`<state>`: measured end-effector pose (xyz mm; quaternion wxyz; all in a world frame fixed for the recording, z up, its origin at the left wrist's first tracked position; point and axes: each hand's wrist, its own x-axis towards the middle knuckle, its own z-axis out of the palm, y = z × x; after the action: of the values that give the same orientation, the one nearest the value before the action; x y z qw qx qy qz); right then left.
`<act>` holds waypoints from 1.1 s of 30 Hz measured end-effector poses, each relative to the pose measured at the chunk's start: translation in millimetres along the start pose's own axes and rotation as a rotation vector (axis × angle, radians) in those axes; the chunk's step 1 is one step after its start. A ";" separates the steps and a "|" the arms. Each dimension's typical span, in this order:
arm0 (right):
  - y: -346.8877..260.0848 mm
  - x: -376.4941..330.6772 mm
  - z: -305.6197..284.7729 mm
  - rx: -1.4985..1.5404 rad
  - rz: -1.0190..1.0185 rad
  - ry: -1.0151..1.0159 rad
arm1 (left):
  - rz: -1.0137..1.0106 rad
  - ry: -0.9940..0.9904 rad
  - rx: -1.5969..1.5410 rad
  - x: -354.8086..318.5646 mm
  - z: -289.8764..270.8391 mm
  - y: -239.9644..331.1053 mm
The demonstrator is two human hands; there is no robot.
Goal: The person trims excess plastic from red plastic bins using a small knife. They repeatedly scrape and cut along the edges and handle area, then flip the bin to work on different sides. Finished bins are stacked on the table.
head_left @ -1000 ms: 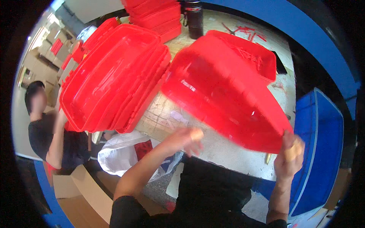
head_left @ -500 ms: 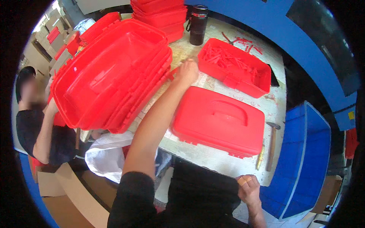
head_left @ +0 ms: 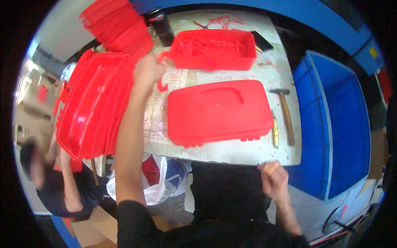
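Note:
My left hand (head_left: 149, 69) reaches across the table, between the nested red box bases and a red tray (head_left: 213, 63). Its fingers are closed around a curved red plastic piece (head_left: 162, 86), whose hooked ends stick out beside the hand; the middle is hidden. In front of me lies a closed red plastic toolbox (head_left: 219, 115) with a moulded handle on its lid. My right hand (head_left: 275, 180) is low at the table's front edge, fingers curled, with tan wraps on them. Whatever it may hold is hidden.
Nested red bases (head_left: 93, 103) stand at the left, another red stack (head_left: 120, 29) behind them. A black flask (head_left: 161, 28), a hammer (head_left: 286, 118), a yellow-handled tool (head_left: 275, 132) and a phone (head_left: 262, 40) lie around. Blue crate (head_left: 318, 124) at right; a co-worker (head_left: 70, 186) at left.
The view has turned, so the table's things appear shifted and rotated. My left hand now shows the red piece's hooked ends. My right hand stays near the table edge.

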<state>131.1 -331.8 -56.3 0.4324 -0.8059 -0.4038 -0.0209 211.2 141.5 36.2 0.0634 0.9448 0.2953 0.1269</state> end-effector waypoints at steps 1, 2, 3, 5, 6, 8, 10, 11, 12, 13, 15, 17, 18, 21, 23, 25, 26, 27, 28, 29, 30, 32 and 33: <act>-5.6 18.1 0.1 0.021 -0.024 0.073 | 0.027 0.109 -0.153 -24.6 -21.3 20.1; -13.6 36.0 2.0 0.033 -0.042 0.135 | 0.019 0.018 -0.490 -53.6 -39.3 44.2; -21.2 53.6 5.7 0.011 -0.104 0.199 | 0.035 -0.102 -0.995 -91.1 -45.4 73.5; -33.0 79.2 12.7 0.006 -0.146 0.262 | 0.198 -0.385 -1.180 -154.8 -44.9 125.4; -35.4 85.1 12.7 0.029 -0.130 0.264 | 0.248 -0.511 -1.224 -170.7 -39.2 140.7; -34.4 83.4 10.1 0.104 0.018 0.211 | 0.468 -0.741 -1.184 -182.9 -22.0 148.5; -22.1 68.1 3.0 0.066 -0.033 0.317 | 0.905 -0.762 -0.973 -134.6 5.8 125.6; -17.2 55.4 1.6 0.280 0.168 0.287 | 0.714 -0.589 -0.826 -107.7 25.4 113.2; -12.1 42.7 1.3 0.486 0.385 0.280 | 0.545 -0.372 -0.739 -77.8 44.0 97.6; -6.2 32.9 5.4 0.696 0.605 0.226 | 0.490 -0.222 -0.559 -51.1 61.4 82.7; 4.3 24.8 26.6 0.889 0.648 0.155 | 0.419 -0.202 -0.360 -31.7 87.4 49.9; 14.9 30.5 55.2 0.885 0.688 0.115 | 0.254 -0.595 -0.234 -39.5 95.6 29.0; 23.2 37.8 64.9 0.766 0.632 0.162 | 0.278 -0.537 -0.211 -55.4 93.0 21.6; 53.4 76.3 84.4 0.498 0.486 0.287 | 0.185 -0.490 0.014 -127.6 72.4 15.5; 71.9 115.7 86.7 0.360 0.353 0.330 | 0.062 -0.531 -0.074 -176.3 54.5 17.1; 75.1 152.8 81.3 0.199 0.296 0.300 | 0.044 -0.638 -0.209 -212.7 39.1 17.9; 68.6 164.5 75.9 0.111 0.366 0.245 | 0.035 -0.769 -0.289 -221.4 32.0 16.1; 59.5 165.0 63.0 0.132 0.348 0.267 | 0.081 -0.725 -0.247 -221.2 25.2 11.1; 50.1 165.5 45.3 0.136 0.451 0.242 | 0.123 -0.749 -0.199 -216.1 21.9 7.4; 37.5 161.2 30.5 0.326 0.430 0.257 | 0.064 -0.446 -0.268 -206.8 22.0 4.7; 24.7 153.5 17.6 0.518 0.414 0.250 | -0.074 -0.281 -0.204 -195.4 24.0 2.6; 4.0 143.0 4.3 0.649 0.373 0.076 | 0.086 -0.011 -0.253 -154.1 40.8 5.0; -5.9 136.5 8.8 0.644 0.361 -0.029 | 0.180 0.102 -0.208 -139.0 54.9 13.4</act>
<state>216.2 -237.3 -5.5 0.6548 -0.6871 -0.2472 0.1950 123.4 48.3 -42.0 0.1342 0.9480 0.1977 0.2100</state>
